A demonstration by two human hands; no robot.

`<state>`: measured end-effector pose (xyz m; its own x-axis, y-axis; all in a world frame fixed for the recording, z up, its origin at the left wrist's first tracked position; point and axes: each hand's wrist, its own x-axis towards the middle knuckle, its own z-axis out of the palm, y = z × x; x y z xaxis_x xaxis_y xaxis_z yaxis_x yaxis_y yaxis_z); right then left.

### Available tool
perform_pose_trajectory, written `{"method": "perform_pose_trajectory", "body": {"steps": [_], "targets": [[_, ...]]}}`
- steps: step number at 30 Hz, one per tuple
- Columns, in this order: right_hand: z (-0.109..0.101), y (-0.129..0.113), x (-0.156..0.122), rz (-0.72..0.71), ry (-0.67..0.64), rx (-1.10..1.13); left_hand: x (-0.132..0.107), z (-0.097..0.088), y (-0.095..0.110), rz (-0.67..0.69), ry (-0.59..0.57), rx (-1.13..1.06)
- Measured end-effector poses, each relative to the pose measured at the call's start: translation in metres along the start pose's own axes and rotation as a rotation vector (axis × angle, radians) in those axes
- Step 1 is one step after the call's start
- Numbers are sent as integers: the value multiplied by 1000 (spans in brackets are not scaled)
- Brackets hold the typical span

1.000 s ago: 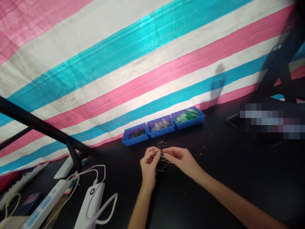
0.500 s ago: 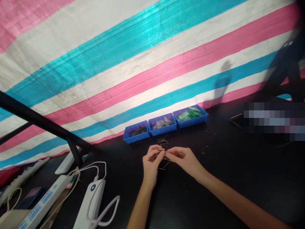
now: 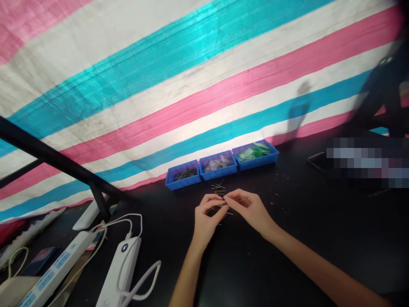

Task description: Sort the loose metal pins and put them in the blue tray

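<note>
My left hand [image 3: 206,217] is closed, its thumb and fingers curled together at the tips. My right hand [image 3: 246,207] meets it fingertip to fingertip in a pinch. Whatever lies between the fingertips is too small and hidden to make out. Just beyond and beneath the fingers, several thin metal rods [image 3: 218,186], dark and brass-coloured, lie loose on the black table [image 3: 255,273]. Behind them stands a blue bin of similar thin dark rods [image 3: 186,174].
Beside that bin are a blue bin with clear plastic bags [image 3: 219,163] and one with green-marked bags [image 3: 254,151]. A white power bank [image 3: 120,270] with cables and a power strip [image 3: 59,268] lie left. A phone [image 3: 316,161] rests at right; striped sheeting hangs behind.
Both hands have moved slightly away from me and to the right. Their fingertips remain together, and the left thumb and fingers are arched a little wider.
</note>
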<state>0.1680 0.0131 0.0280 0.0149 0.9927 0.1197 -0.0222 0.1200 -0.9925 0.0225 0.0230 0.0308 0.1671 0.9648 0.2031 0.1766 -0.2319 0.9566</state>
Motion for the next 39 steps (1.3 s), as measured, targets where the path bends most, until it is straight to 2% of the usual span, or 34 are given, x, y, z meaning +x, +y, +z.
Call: {"method": "perform_pose_trajectory", "body": {"steps": [4, 9, 15, 19, 25, 28, 31, 34, 37, 39], "targets": [[1, -2, -3, 17, -31, 54, -2, 3, 2, 16, -68, 94], [5, -1, -5, 24, -65, 135, -1, 1, -1, 23, -40, 72], [7, 9, -3, -10, 4, 16, -1, -2, 1, 33, -100, 98], [6, 10, -2, -69, 47, -65, 2, -6, 3, 47, -87, 131], [5, 10, -2, -12, 63, -31, 10, -9, 7, 46, 8, 137], [6, 12, -3, 24, 45, -24, 23, -15, 8, 80, 77, 157], [7, 14, -3, 42, 34, -6, 47, -31, 0, 125, 218, 245], [7, 13, -3, 55, 40, 12, 72, -54, -14, 88, 423, 369], [6, 13, -3, 56, 43, 4, 85, -69, -27, 89, 481, 438], [6, 13, -3, 46, 32, -20, 84, -72, -29, 129, 487, 484]]}}
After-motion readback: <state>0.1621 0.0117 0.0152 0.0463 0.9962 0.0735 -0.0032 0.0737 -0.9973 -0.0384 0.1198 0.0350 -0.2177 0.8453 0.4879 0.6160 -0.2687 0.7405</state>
